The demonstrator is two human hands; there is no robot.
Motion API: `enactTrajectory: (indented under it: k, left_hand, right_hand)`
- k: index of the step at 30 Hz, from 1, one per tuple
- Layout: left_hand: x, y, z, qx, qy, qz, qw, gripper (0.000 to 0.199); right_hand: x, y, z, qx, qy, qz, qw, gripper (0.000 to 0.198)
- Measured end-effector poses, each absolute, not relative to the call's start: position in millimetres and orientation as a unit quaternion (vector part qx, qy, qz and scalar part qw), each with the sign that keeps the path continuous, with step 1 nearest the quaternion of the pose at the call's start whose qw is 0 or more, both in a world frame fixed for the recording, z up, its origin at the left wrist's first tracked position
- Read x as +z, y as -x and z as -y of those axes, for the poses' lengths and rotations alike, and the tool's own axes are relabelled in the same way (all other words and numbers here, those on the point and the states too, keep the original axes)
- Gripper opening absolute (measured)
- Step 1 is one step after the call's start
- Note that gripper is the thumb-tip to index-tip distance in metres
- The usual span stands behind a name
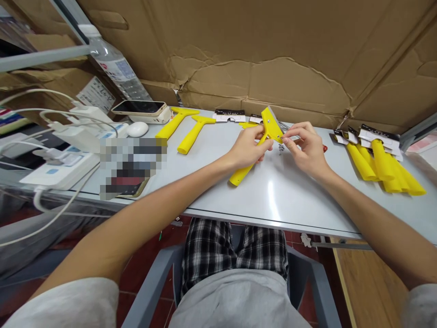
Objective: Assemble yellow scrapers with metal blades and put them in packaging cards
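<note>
My left hand [251, 145] is closed around the neck of a yellow scraper [271, 125], its head raised and tilted, with a metal blade strip along the upper edge. At the head's lower end, my right hand [305, 146] pinches close to a screw hole; whatever is between those fingertips is too small to make out. Several small screws [280, 149] lie on the table just below the head. Behind my right hand a red tip [325, 148] of some object shows, the rest hidden.
Two yellow scrapers [191, 136] lie left of centre, near black-and-white cards [229, 115]. Several more yellow handles [382, 166] are piled at right. A phone [133, 168], a power strip [64, 168] with cables and a water bottle [116, 66] stand left. Cardboard [266, 45] walls the back.
</note>
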State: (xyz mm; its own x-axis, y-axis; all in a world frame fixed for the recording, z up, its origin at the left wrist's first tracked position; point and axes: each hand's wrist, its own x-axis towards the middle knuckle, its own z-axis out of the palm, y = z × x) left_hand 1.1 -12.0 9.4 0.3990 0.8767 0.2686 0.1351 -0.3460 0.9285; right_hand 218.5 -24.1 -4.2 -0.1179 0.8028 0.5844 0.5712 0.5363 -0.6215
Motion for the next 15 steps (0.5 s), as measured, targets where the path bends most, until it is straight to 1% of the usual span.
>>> enactTrajectory:
  k: [6,8,10,12,15]
  left_hand:
    - [8.9,-1.7,14.7,0.417,-0.718,-0.358,0.427,0.008]
    - [8.7,-1.5,14.6,0.416,-0.723,-0.359,0.419,0.013]
    - [8.1,-0.3,13.2,0.410,-0.735,-0.363,0.400,0.020]
    - [6.9,1.7,10.4,0.401,-0.753,-0.379,0.359,0.025]
    - [5.5,5.6,5.5,0.396,-0.777,-0.424,0.247,0.031]
  right_hand:
    - [-5.1,-218.5,22.9,0.146,0.469,0.728,0.478,0.050]
    - [-6.4,-217.7,21.7,0.185,0.457,0.721,0.487,0.053]
    - [-8.6,-217.8,19.2,0.256,0.445,0.703,0.493,0.058]
    - [-11.3,-219.0,16.0,0.321,0.443,0.677,0.493,0.062]
    - [-15.0,-221.1,12.0,0.370,0.448,0.641,0.501,0.064]
